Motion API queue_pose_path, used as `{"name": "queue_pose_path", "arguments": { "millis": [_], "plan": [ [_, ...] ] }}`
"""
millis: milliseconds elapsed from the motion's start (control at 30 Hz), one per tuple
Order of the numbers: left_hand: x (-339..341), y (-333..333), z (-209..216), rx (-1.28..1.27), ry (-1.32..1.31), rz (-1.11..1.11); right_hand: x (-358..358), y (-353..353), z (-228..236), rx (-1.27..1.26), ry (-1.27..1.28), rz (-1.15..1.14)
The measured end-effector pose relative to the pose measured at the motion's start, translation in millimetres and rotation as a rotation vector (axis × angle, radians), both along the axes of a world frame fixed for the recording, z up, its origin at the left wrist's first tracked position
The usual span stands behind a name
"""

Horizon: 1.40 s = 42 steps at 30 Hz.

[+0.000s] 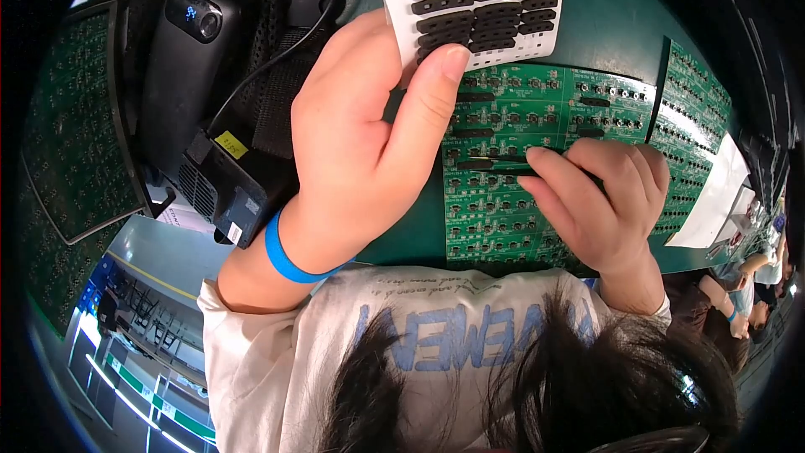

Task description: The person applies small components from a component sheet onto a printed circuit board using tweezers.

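My left hand (360, 126), with a blue band at the wrist, pinches a white backing sheet (402, 21) between thumb and fingers. Rows of small black strips (440, 5) with holes cover the sheet. Below it lies a green circuit board panel (490, 239) with rows of tiny components. My right hand (608, 197) is closed on slim tweezers (511, 159), which point left over the panel. Their tips are next to a black strip (475, 165) on the panel; whether they touch it I cannot tell. Other black strips (475, 132) sit on rows above.
Another populated green panel (692, 109) lies to the right, beside a white paper (708, 197). At left are a black power bank (189, 50) with a lit display, a cable, a black device (226, 180) and a large framed board (80, 117). Other people (742, 294) are at far right.
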<state>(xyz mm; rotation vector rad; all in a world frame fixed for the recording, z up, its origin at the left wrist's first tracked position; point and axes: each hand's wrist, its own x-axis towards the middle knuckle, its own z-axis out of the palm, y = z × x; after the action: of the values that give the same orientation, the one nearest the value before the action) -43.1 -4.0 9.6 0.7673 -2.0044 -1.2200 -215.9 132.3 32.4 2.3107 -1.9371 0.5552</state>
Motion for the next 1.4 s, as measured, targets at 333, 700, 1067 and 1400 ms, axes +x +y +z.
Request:
{"name": "queue_pose_path", "arguments": {
  "millis": [333,700,1067,1400],
  "plan": [
    [0.1,0.0,-0.3,-0.014,-0.003,0.001,1.5,-1.3,3.7,0.026,-0.004,0.01],
    [-0.3,-0.7,-1.4,-0.018,-0.004,-0.005,-5.3,-1.2,5.5,0.029,-0.004,-0.009],
    [0.6,-0.8,-0.3,-0.021,-0.012,0.009,-6.1,-2.3,5.5,0.084,-0.041,-0.037],
    [-0.7,-0.3,0.9,0.038,0.0,0.038,1.0,-4.2,3.9,0.05,-0.018,-0.022]
  ]
}}
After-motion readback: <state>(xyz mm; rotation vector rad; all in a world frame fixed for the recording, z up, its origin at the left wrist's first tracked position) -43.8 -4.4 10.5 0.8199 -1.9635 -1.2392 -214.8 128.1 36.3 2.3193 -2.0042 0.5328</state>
